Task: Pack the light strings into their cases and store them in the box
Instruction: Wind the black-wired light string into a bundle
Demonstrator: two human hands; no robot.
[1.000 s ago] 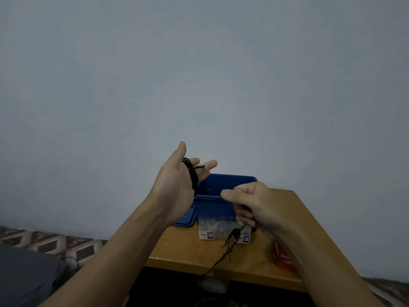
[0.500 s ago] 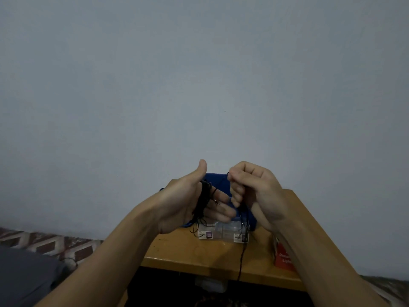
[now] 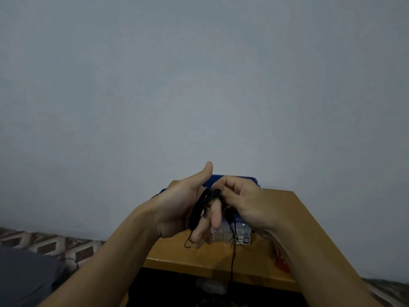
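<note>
Black light string is wound round the straight fingers of the left hand, thumb up. The right hand pinches its top, and one strand hangs down. Beneath are a clear case and blue box on a wooden table, against a grey wall.

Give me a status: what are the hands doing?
Left hand, fingers straight, thin black light string coiled round it. Right hand pinching that string. Clear plastic case, blue plastic box behind.
</note>
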